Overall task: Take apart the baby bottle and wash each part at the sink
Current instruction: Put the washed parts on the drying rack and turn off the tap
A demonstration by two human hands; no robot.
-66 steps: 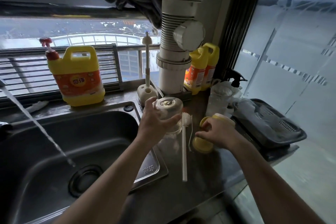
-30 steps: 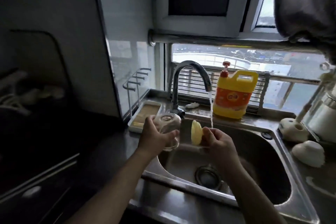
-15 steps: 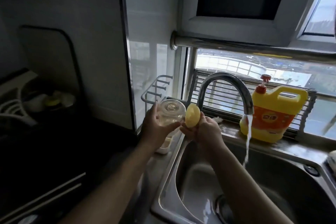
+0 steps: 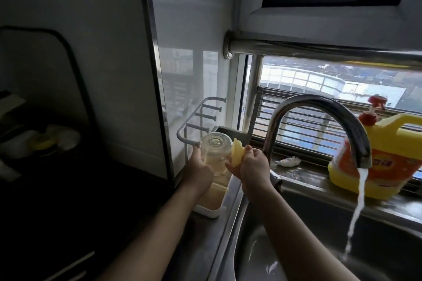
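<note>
My left hand (image 4: 198, 173) grips the clear baby bottle body (image 4: 215, 148), the fingers (image 4: 196, 149) curled round its side, with its round base turned up toward me. My right hand (image 4: 253, 166) is just to the right of it and pinches the yellow lid (image 4: 236, 152) on edge, my right fingers (image 4: 249, 150) bent behind it and the thumb below. The lid sits close against the bottle's side, though I cannot tell if the two touch. Both parts are raised above the left rim of the steel sink (image 4: 296, 235). Below my left fingers a white drying rack (image 4: 211, 206) with upright pegs stands on the worktop (image 4: 205, 246). To the right of my right fingers the curved faucet (image 4: 319, 109) arches over the basin, and a stream of water (image 4: 358, 201) pours from its spout, well apart from both parts. Beyond the stream a yellow detergent jug (image 4: 388, 159) with a red pump stands on the window ledge, and a crumpled white cloth (image 4: 288, 161) lies near the faucet's base.
</note>
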